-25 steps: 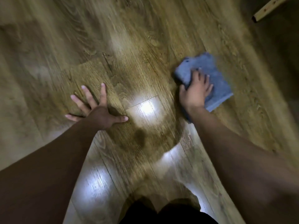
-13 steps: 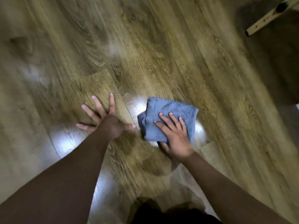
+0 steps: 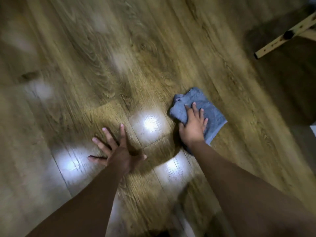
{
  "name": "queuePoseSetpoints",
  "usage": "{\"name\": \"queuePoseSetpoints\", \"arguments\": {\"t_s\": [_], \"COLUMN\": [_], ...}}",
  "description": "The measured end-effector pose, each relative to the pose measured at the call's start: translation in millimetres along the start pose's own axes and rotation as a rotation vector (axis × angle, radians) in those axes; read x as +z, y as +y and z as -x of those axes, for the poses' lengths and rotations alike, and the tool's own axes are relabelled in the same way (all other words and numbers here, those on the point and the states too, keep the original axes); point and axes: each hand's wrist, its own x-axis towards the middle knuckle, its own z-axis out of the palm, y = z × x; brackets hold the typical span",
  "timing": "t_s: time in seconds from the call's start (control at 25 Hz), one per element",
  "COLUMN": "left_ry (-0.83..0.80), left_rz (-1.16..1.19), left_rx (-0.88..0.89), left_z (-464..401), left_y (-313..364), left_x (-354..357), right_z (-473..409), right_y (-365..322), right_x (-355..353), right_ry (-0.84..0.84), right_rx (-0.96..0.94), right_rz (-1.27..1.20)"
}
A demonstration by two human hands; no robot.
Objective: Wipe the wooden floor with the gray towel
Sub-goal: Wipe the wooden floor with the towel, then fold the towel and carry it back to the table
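Gray towel (image 3: pixel 207 106) lies flat beneath the right hand (image 3: pixel 194 124) fingers.

The gray towel (image 3: pixel 203 106) lay crumpled and roughly folded flat on the wooden floor (image 3: pixel 119 65), right of a bright glare patch. The floor was brown grained planks, glossy, blurred toward the edges.

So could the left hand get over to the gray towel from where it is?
Probably yes: the left hand lies flat on the wooden floor, only bare boards between it and the gray towel, which the right hand presses.
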Motion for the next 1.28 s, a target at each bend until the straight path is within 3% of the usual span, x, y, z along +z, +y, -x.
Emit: {"name": "queuePoseSetpoints", "arguments": {"t_s": [0.2, 0.36, 0.44, 0.6, 0.84, 0.92, 1.0, 1.08, 1.16, 1.28], "left_ry": [0.047, 0.067, 0.074, 0.086, 0.154, 0.161, 0.203, 0.171, 0.101, 0.110], "left_rz": [0.005, -0.029, -0.033, -0.021, -0.072, 0.110, 0.306, 0.410, 0.468, 0.293], "left_rx": [-0.008, -0.038, -0.027, 0.040, -0.038, 0.114, 0.440, 0.641, 0.708, 0.789], "left_z": [-2.5, 5.6, 9.5, 11.9, 13.9, 21.9, 45.1, 81.1, 117.8, 169.8], "left_y": [0.1, 3.4, 8.4, 1.0, 13.1, 39.8, 79.6, 117.0, 140.0, 152.8], "left_x": [-0.4, 1.0, -1.9, 2.1, 3.1, 4.6, 17.6, 28.7, 28.1, 1.4], "right_z": [-15.2, -62.8, -62.7, -22.1, -1.6, 17.3, 32.2, 38.9, 48.9, 68.1], "right_y": [0.3, 29.6, 46.0, 55.3, 56.8, 62.7, 64.1, 64.6, 66.3, 67.3], "right_x": [-23.6, -74.6, -79.0, -53.1, -68.2, -74.4, -89.3, -113.9, -142.2, -192.1], "right_ry": [-0.248, -0.481, -0.491, -0.366, -0.540, -0.591, -0.595, -0.554, -0.523, -0.512], "right_rx": [-0.250, -0.568, -0.569, -0.434, -0.517, -0.625, -0.691, -0.700, -0.757, -0.832], "right_rz": [0.188, 0.563, 0.598, 0.411, 0.385, 0.344, 0.287, 0.148, 0.036, 0.002]}}
